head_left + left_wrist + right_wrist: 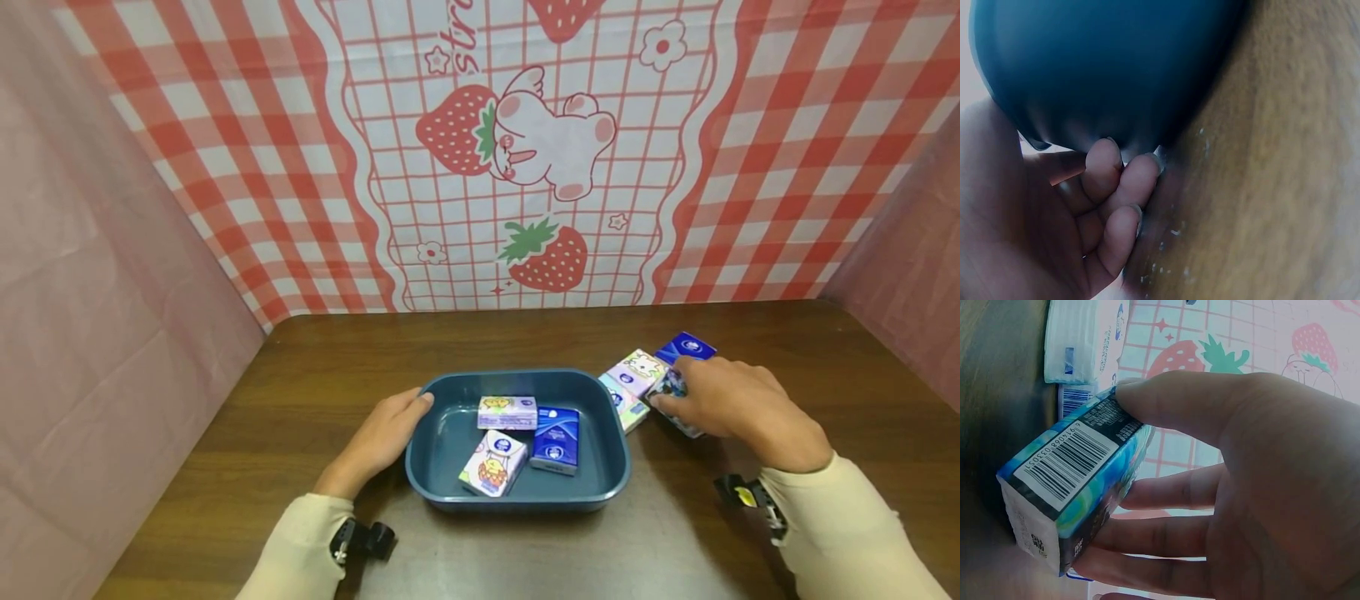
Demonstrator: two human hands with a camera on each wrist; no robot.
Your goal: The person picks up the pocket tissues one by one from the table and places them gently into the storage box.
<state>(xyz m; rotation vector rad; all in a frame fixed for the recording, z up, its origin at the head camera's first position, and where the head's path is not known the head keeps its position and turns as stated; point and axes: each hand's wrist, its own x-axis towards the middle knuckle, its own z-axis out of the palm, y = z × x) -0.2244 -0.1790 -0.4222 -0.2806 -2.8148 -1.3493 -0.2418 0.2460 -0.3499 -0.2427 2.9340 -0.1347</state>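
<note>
A dark teal plastic basin [517,502] stands on the table, holding a purple-white tissue pack [507,413], a white tissue pack with a cartoon print [493,463] and a blue tissue pack [556,442]. At the basin's left end my left hand [386,429] grips it, thumb on the rim; the left wrist view shows curled fingertips [1104,165] against the outer wall. Right of the basin, my right hand [738,410] holds a black, blue and green tissue pack [1066,465] between thumb and fingers. Its barcode side faces the right wrist camera.
Beside the basin's right end lie pastel cartoon tissue packs [626,385]. Another blue tissue pack [686,346] lies just behind my right hand. A strawberry-print cloth [540,167] hangs behind the brown wooden table [337,350], with pink cloth [112,275] at the sides.
</note>
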